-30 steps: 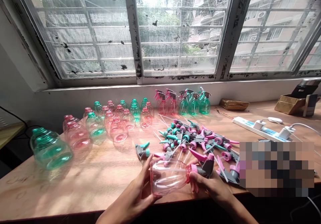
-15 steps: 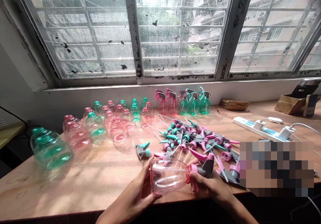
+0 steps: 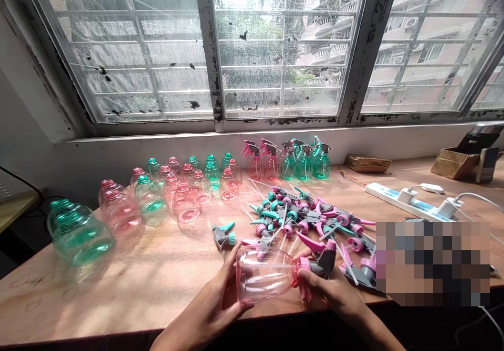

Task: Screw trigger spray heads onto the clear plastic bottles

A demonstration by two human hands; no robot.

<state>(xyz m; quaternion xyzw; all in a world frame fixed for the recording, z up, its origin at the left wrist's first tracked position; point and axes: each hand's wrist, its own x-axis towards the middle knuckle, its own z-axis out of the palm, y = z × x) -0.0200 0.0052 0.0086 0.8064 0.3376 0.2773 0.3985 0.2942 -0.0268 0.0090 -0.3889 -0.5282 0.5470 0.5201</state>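
Transparent pink bottle (image 3: 263, 277) held on its side over near edge of table (image 3: 157, 283), base pointing left. Bottle body cupped by fingers of left hand (image 3: 221, 301); neck end grasped by fingers of right hand (image 3: 331, 288). Pink-and-grey spray head (image 3: 326, 261) set at bottle mouth; tightness cannot be told. Loose spray heads (image 3: 303, 215) heaped just beyond; headless bottles (image 3: 187, 206) grouped to left.
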